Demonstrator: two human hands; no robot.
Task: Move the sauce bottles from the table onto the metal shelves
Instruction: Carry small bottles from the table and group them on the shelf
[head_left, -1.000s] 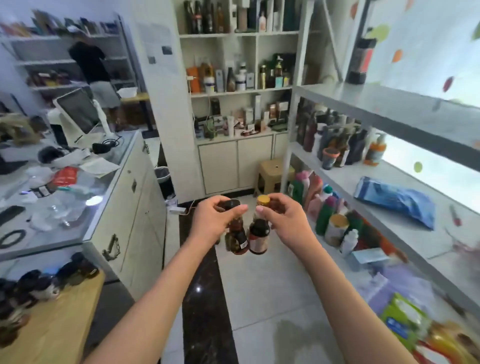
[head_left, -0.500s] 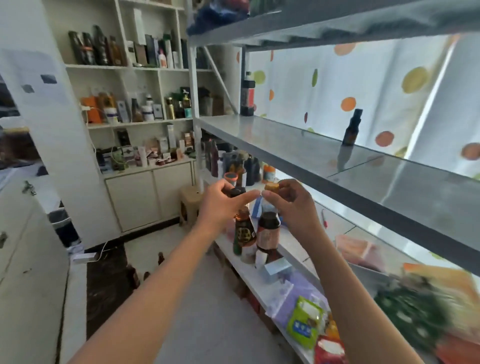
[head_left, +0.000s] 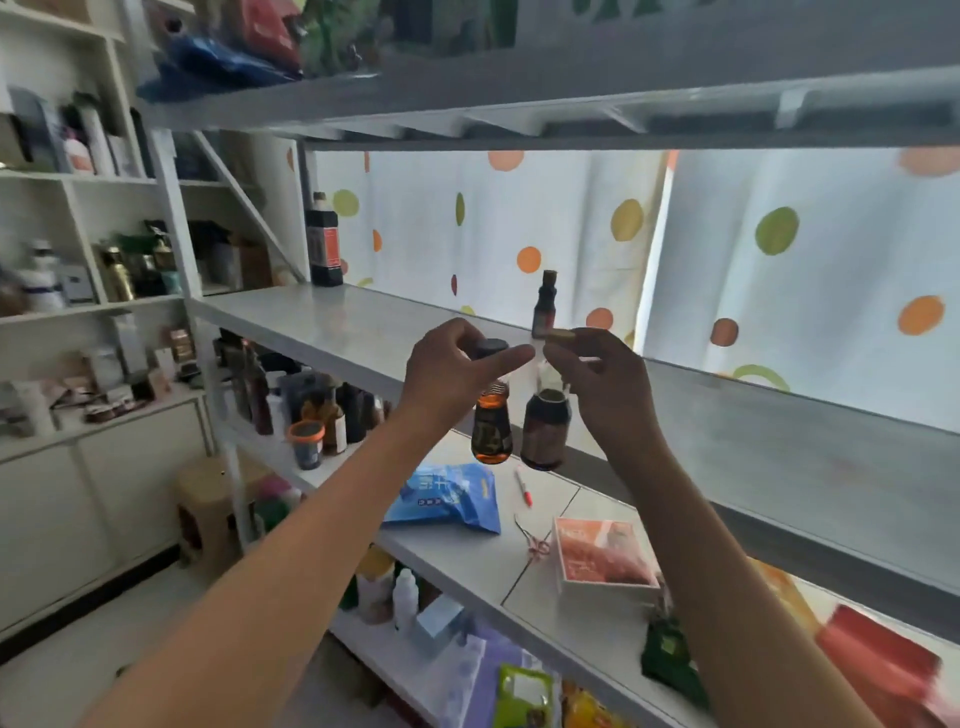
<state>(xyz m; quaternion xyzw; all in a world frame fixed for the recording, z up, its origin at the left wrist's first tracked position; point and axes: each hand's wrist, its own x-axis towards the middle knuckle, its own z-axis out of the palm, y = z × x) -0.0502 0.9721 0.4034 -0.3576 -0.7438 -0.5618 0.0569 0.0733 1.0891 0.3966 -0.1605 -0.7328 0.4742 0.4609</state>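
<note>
Right, two bottles in the air: left hand (head_left: 457, 371) pinches the amber bottle (head_left: 491, 428) by its cap, right hand (head_left: 605, 387) pinches the dark bottle (head_left: 545, 431) likewise, both hanging just before the middle shelf's (head_left: 322, 325) front edge. Two bottles already stand on it: one at the left end, one at the back edge. Neither carried one landed yet.

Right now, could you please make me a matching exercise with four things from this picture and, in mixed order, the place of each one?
Things:
1. amber bottle
2. dark bottle
3. blue bag
4. tall dark bottle

Places:
A. lying on the lower shelf
B. hanging from the right hand
C. standing at the middle shelf's far left end
D. hanging from the left hand

Pairs: 1-D, 2-B, 3-A, 4-C
</note>
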